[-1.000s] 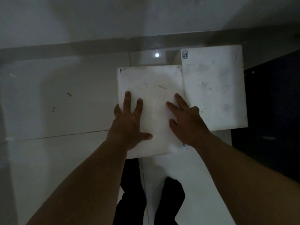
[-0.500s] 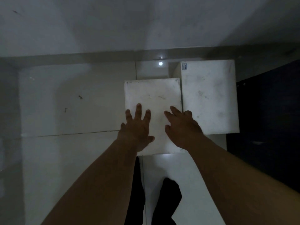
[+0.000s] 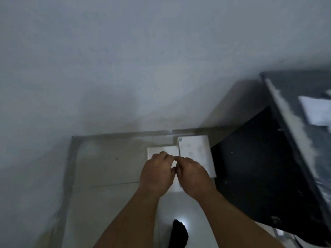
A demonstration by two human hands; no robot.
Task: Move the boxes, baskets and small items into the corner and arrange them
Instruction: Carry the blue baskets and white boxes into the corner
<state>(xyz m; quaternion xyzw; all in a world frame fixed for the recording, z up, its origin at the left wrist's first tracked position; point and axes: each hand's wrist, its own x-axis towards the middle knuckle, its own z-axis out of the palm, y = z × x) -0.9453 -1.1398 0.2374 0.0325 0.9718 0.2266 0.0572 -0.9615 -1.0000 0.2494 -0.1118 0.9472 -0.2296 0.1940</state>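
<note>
- Two white boxes lie side by side on the floor (image 3: 111, 163) near its far wall edge: the smaller box (image 3: 162, 149) and the larger box (image 3: 195, 149).
- Left hand (image 3: 156, 174) and right hand (image 3: 192, 173) hover over the smaller box, fingers curled, grasping nothing visible.
- A dark desk (image 3: 259, 167) stands just right.

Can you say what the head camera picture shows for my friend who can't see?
Two bare hands, left and right, meet above a white box on the floor by a bigger white box, near a grey wall.
</note>
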